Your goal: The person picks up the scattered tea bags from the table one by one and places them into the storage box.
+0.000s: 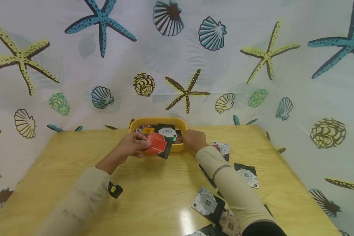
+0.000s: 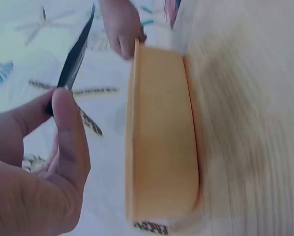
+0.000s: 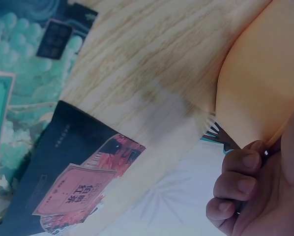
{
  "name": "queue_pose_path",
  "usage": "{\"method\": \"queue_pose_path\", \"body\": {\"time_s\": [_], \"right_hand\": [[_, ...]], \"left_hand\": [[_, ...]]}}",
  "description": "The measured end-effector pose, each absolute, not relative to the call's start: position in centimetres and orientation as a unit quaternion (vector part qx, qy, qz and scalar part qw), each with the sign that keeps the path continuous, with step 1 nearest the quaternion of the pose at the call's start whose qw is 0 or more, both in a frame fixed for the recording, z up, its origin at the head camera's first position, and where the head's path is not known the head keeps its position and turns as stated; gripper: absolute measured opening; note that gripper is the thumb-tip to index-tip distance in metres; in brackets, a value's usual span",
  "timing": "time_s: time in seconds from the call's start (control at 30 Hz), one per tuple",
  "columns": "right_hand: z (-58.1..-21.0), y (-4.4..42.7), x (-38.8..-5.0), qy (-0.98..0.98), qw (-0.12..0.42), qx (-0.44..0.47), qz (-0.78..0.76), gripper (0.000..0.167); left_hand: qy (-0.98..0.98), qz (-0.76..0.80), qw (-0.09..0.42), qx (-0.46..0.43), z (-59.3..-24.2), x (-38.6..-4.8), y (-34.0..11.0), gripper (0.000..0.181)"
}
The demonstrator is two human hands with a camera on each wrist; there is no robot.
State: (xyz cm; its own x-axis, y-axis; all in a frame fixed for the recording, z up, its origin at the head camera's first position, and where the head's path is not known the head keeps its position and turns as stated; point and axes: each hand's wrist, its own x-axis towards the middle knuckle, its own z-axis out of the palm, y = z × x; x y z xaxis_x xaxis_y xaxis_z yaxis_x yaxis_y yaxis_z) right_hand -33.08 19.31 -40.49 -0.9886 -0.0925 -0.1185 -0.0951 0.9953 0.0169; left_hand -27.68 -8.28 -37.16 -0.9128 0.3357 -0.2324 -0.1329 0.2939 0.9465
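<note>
My left hand (image 1: pixel 132 145) pinches a flat red-and-black tea sachet (image 1: pixel 159 146) between thumb and fingers, in front of a yellow plastic bin (image 1: pixel 159 120). Edge-on, the sachet (image 2: pixel 76 56) appears as a thin dark sheet in the left wrist view. Several more tea sachets (image 1: pixel 167 132) lie inside the bin. My right hand (image 1: pixel 195 140) grips the bin's right rim; its curled fingers show in the right wrist view, against the bin wall (image 3: pixel 265 78). The bin's lower front is partly hidden behind my left hand and the held sachet.
On the wooden table (image 1: pixel 153 200), several loose sachets lie to the right and near front, including a white-and-black one (image 1: pixel 247 175) and a pink-labelled one (image 3: pixel 78 189). My right forearm covers some of them. A cloth (image 1: pixel 171 55) with starfish and shells hangs behind the table.
</note>
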Motion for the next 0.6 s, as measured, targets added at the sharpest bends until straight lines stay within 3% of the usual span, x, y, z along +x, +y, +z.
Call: {"method": "queue_pose_path", "body": {"time_s": [0.23, 0.47, 0.6], "right_hand": [[-40.7, 18.8, -33.1, 0.998, 0.053, -0.038, -0.012, 0.036], [-40.9, 19.3, -33.1, 0.999, 0.031, -0.041, -0.011, 0.036], [-40.6, 19.3, -33.0, 0.999, 0.036, -0.037, -0.008, 0.036]], "left_hand": [[0.798, 0.595, 0.097, -0.029, -38.4, -30.9, -10.0, 0.046], [0.891, 0.453, 0.044, -0.001, -39.3, -31.9, -10.4, 0.036], [0.937, 0.348, -0.001, 0.016, -40.2, -32.3, -10.9, 0.041]]}}
